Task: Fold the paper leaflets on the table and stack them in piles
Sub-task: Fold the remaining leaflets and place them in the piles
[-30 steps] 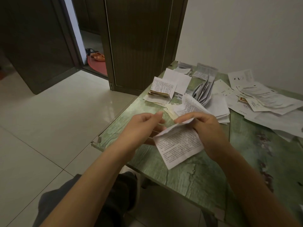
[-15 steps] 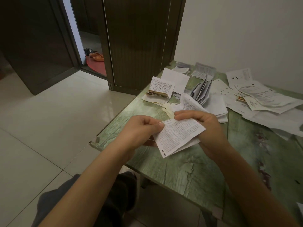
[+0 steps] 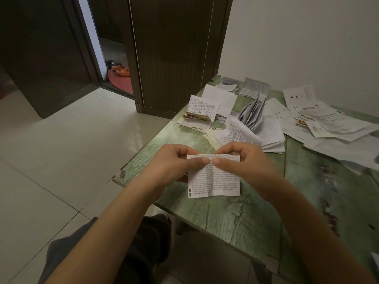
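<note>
My left hand [image 3: 174, 162] and right hand [image 3: 242, 160] pinch the leaflet [image 3: 214, 179] at its top fold (thumbs meeting mid-edge); I should align corners first — then crease outward.

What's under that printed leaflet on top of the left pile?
Under the printed leaflet sits a stack of folded papers with brownish edges, on flat white sheets. Their faces and number are covered.
</note>
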